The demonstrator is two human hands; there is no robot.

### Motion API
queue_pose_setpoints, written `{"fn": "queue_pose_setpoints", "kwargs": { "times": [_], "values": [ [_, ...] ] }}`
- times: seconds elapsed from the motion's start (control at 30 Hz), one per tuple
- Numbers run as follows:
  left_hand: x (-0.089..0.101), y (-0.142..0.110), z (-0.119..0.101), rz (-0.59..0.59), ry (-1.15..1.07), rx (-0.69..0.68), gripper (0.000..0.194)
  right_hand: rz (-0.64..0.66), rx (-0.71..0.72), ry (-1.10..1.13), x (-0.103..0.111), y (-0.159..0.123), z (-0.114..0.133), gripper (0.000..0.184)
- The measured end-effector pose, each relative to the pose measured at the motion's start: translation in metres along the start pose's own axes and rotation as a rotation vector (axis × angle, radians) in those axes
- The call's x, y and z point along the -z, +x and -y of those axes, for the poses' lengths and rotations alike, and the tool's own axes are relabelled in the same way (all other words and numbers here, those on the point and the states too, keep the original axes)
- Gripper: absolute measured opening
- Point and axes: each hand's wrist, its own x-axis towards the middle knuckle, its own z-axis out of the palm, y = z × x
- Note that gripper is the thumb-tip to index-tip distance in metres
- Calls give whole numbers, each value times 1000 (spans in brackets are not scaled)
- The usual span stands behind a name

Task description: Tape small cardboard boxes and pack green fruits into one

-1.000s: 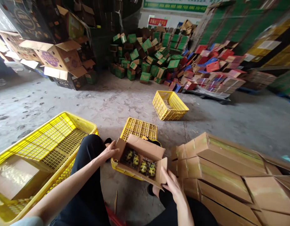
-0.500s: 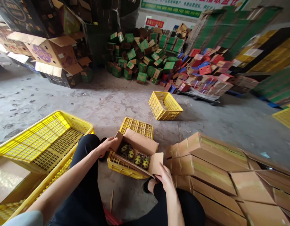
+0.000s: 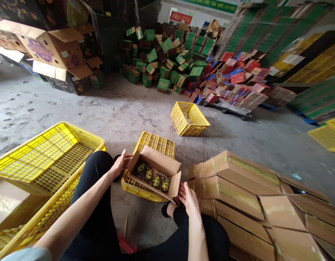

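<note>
An opened cardboard box (image 3: 162, 160) rests on an upturned yellow crate (image 3: 156, 143) in front of me. Several yellow-green, dark-patterned items in clear wrapping, perhaps fruit (image 3: 156, 180), lie along its bottom. My left hand (image 3: 120, 165) is at the box's left end with fingers stretched out; whether the fingertips touch the cardboard I cannot tell. Beside the right end flap is my right hand (image 3: 188, 199), palm toward the box, fingers apart and not gripping it.
At my left stands a large yellow crate (image 3: 52, 172) with a cardboard box (image 3: 12, 203) inside. Stacked flattened cartons (image 3: 238, 188) lie to my right. Ahead is another yellow crate (image 3: 189, 119). Farther back are heaped green boxes (image 3: 163, 84) and red boxes (image 3: 236, 78).
Both hands have let go of the box's end flaps and opened beside them. The end flaps now stand more upright. The view has shifted slightly.
</note>
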Motion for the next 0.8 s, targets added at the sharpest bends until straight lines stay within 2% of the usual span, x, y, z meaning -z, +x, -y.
{"fn": "queue_pose_setpoints", "kwargs": {
  "times": [0.17, 0.53, 0.8],
  "values": [
    [-9, 3, -1, -4, -40, 44, 78, 35, 42, -5, 3, 6, -5, 38],
    [-19, -4, -1, 72, 33, 26, 90, 68, 72, -29, 2, 6, -5, 50],
    [-23, -7, -5, 66, 35, 56, 83, 120, 84, -53, 5, 8, -6, 53]
  ]
}}
